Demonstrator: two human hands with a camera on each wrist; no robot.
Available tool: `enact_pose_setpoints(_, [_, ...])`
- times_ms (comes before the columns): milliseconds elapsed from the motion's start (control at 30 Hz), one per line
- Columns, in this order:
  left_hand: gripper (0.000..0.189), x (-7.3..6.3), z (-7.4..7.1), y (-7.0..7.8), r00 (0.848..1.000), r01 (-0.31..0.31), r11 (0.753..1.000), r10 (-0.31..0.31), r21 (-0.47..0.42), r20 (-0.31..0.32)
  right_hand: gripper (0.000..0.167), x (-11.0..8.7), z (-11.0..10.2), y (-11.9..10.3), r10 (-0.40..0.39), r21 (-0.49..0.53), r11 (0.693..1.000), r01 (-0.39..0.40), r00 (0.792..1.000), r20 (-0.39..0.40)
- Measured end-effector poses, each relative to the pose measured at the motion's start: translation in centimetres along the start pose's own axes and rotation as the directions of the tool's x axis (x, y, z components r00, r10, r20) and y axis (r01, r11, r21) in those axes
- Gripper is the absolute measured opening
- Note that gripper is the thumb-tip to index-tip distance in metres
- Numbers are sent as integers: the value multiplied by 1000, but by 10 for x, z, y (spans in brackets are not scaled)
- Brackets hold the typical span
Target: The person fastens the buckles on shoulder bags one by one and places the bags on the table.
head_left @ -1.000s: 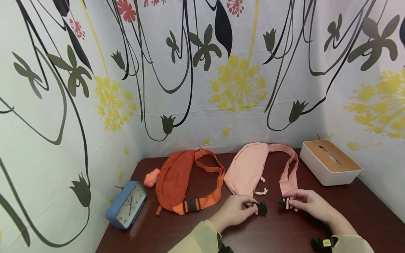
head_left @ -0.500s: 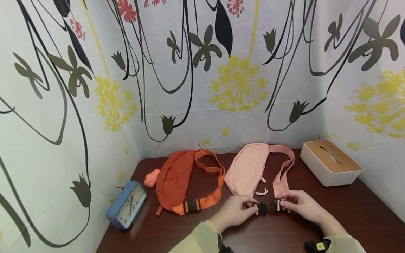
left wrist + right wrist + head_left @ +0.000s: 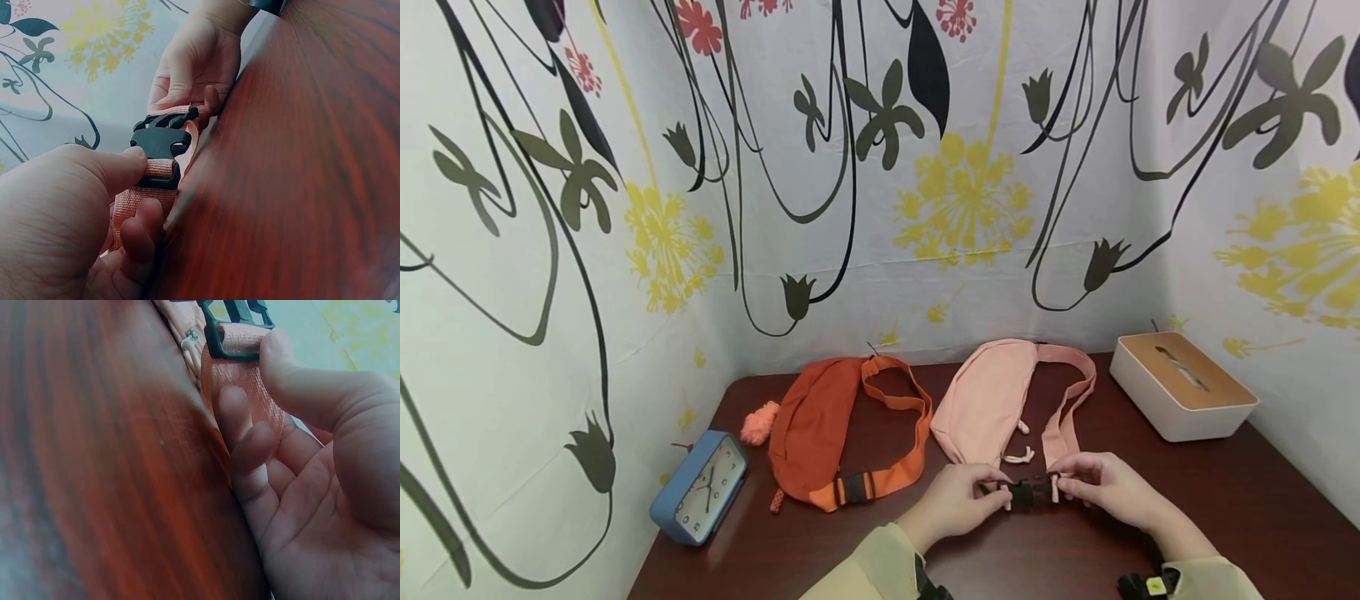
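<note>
A pink waist bag [image 3: 985,404] lies on the dark red wooden table, its strap [image 3: 1060,437] looping to the right. Near the bag's lower end, my left hand [image 3: 953,500] pinches the socket half [image 3: 159,142] of a black side-release buckle between thumb and fingers. Opposite it, my right hand [image 3: 1108,490] grips the pronged half [image 3: 215,347] by its pink webbing. In the left wrist view the prongs point into the socket's mouth, and part of their length shows outside it. Both halves line up just above the tabletop.
Left of the pink bag lies an orange waist bag [image 3: 812,417] with its buckle [image 3: 854,488] fastened. A coral pom-pom [image 3: 760,422] and a blue alarm clock [image 3: 700,487] are farther left. A white tissue box [image 3: 1180,387] with a wood-coloured lid stands at the back right.
My right hand has moved left with the pronged half, bringing it from a clear gap up to the socket half. The pink strap has shifted left with it; my left hand has stayed still.
</note>
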State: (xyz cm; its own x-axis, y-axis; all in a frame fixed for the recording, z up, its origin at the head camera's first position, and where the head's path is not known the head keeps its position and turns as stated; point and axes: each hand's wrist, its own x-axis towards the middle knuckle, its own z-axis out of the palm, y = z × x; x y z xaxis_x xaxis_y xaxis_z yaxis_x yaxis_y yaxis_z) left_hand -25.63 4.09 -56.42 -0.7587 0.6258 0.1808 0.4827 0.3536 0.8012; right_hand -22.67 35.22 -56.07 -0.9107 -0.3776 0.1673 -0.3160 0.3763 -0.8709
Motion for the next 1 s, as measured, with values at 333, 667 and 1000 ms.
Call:
enact_pose_setpoints(333, [19, -1, 0, 0, 1000, -15, 1000, 15, 5, 2, 14, 3, 6, -3, 21, -31, 999, -22, 1000, -13])
enact_pose_setpoints(667, [19, 0, 1, 0, 1000, -9, 1000, 9, -1, -4, 14, 3, 5, -3, 49, -36, 998, -49, 999, -8])
enact_pose_setpoints(1000, [18, -1, 1, 0, 1000, -1, 999, 1, -34, -6, 16, 5, 6, -3, 59, -52, 997, -59, 998, 16])
